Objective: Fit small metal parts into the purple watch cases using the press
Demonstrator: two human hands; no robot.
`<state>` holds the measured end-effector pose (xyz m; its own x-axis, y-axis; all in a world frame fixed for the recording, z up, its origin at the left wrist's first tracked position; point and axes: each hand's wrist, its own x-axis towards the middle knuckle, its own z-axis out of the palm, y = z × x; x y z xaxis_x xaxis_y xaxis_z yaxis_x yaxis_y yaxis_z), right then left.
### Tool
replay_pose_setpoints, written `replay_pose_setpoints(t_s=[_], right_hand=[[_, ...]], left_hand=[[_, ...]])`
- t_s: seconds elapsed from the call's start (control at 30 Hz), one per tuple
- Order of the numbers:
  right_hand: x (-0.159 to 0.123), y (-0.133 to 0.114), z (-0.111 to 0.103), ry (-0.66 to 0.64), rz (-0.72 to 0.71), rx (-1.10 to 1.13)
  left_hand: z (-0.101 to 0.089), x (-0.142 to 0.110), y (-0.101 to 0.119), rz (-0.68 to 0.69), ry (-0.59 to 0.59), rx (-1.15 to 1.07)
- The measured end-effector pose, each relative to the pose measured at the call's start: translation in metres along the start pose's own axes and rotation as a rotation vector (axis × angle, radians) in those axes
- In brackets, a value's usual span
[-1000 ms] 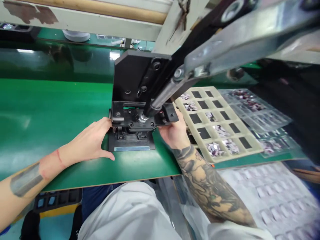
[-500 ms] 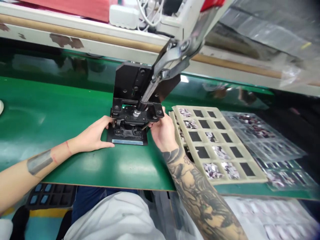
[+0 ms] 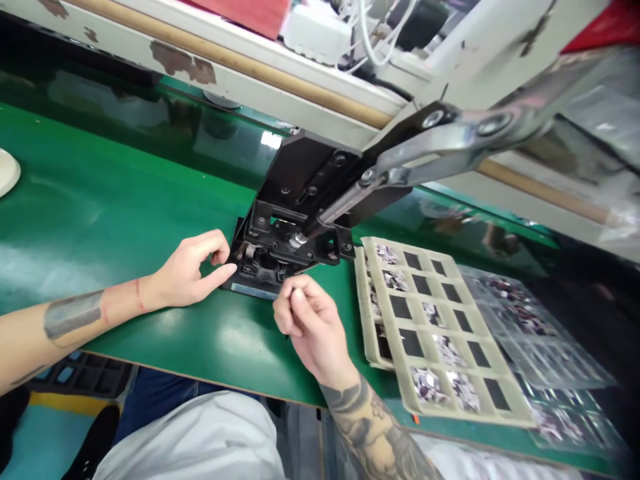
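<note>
L hand (image 3: 187, 270) is sitting loose by the hand press (image 3: 285, 230), not gripping; R hand (image 3: 310, 327) is pinching a tiny bright piece (image 3: 300, 291) (too small to ID) over the green bench (image 3: 150, 353). Risks: fumbling it, fingers getting caught if the lever (image 3: 450, 143) comes down.

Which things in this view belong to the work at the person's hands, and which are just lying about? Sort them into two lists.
Part of the work:
left hand
right hand
black lever-operated bench press
beige tray of small parts
clear plastic trays of parts

Just lying about:
white dish
white box on the shelf
white cables
</note>
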<state>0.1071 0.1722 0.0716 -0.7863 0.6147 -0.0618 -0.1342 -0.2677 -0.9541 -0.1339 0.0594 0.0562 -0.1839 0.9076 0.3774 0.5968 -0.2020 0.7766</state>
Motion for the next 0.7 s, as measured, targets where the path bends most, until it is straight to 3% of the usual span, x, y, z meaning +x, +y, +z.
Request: replay_pose_setpoints(t_s=[0.13, 0.23, 0.47, 0.6, 0.7], right_hand=[[0.023, 0.014, 0.008, -0.245, 0.168, -0.020], [0.035, 0.018, 0.013, -0.311, 0.181, -0.002], [0.033, 0.028, 0.013, -0.286, 0.090, -0.002], [0.031, 0.028, 0.014, -0.260, 0.119, 0.019], [0.029, 0.027, 0.015, -0.264, 0.147, 0.070]], left_hand=[[0.008, 0.005, 0.017, -0.099, -0.209, -0.236], [0.015, 0.003, 0.015, -0.141, -0.204, -0.372], [0.022, -0.008, 0.017, -0.262, -0.118, -0.552], [0.026, -0.005, 0.020, -0.394, -0.136, -0.829], [0.028, -0.002, 0.020, -0.468, -0.093, -0.901]])
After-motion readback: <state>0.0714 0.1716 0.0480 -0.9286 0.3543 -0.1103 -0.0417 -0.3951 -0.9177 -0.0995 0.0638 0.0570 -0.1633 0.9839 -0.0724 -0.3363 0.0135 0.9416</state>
